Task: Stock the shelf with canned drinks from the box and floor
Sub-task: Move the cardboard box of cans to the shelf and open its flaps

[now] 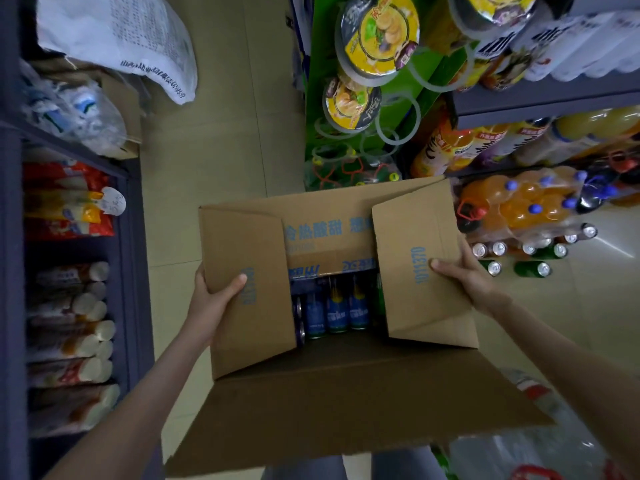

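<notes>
Cardboard box [346,393], flaps open, blue cans [337,311] inside; left hand [214,296] and right hand [464,271] clamp its side edges, thumbs over flaps. Open floor [214,168] beyond; green cans [533,268] far right.

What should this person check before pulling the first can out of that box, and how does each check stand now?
1. Cardboard box gripped by left hand and right hand, one on each side flap: ok.
2. Top flaps open: ok.
3. Blue cans visible inside: ok.
4. One hand free to pick: not ok, both hold the box.
5. Green cans on the floor out of the way: cannot tell.
6. Space on the drinks shelf: cannot tell.
</notes>
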Motion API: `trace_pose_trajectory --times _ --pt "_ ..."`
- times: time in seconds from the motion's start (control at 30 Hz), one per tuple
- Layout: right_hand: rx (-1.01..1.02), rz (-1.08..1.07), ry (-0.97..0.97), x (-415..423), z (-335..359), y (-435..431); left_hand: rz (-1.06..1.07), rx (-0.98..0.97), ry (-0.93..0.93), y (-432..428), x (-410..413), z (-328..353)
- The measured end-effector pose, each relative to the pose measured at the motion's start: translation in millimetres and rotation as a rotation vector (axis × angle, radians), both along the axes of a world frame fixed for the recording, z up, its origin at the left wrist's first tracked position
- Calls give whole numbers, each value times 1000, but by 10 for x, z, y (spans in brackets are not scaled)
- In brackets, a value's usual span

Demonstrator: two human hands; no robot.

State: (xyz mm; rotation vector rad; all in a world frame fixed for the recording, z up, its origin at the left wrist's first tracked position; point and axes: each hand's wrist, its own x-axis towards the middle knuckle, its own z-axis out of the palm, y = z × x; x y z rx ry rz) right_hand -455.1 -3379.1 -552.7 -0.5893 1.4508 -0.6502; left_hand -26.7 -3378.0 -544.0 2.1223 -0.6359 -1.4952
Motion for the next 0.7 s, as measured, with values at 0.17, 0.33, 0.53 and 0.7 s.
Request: trace_pose_trajectory --times 0.17,0.33,0.53,0.7 --pt "-312 375 605 5 216 -99 -202 -3 -234 30 -104 179" --pt "-856 1092 1012 459 623 -84 -594 -203 -772 121 -597 565" --pt "-993 1441 1164 738 792 130 -1330 -277 -992 176 -1042 933" --pt "-968 1202 1328 352 1123 186 -1361 -172 -1193 278 -813 1138"
